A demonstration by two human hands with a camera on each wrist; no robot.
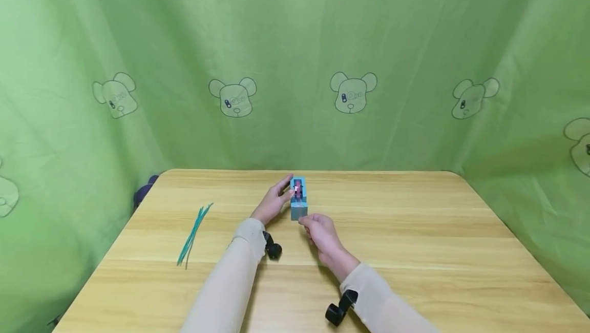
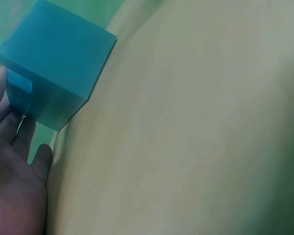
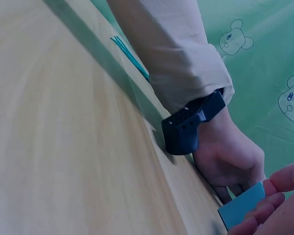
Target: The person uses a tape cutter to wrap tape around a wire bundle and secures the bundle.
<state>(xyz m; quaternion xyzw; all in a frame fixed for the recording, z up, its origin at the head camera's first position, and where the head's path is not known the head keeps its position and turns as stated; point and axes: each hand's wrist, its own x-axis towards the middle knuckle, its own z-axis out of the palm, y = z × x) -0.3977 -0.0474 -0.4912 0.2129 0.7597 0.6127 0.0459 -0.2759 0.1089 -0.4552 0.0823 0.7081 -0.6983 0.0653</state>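
A light-blue tape dispenser (image 1: 298, 211) with a pinkish roll (image 1: 298, 189) in its slot stands toward the back middle of the table. My left hand (image 1: 273, 204) grips it from the left side, thumb near the roll and fingers along the far side. In the left wrist view its plain blue faces (image 2: 56, 54) show above the left hand (image 2: 14, 181). My right hand (image 1: 322, 235) is at the dispenser's near end, thumb and forefinger pinching what looks like the tape's clear end. Both hands meet around the dispenser (image 3: 241, 205) in the right wrist view.
Several thin teal strips (image 1: 192, 238) lie in a loose bundle on the left of the wooden table (image 1: 415, 220). A green curtain (image 1: 295, 30) with printed bear heads hangs behind and at the sides. A dark purple thing (image 1: 144, 191) shows past the left table edge.
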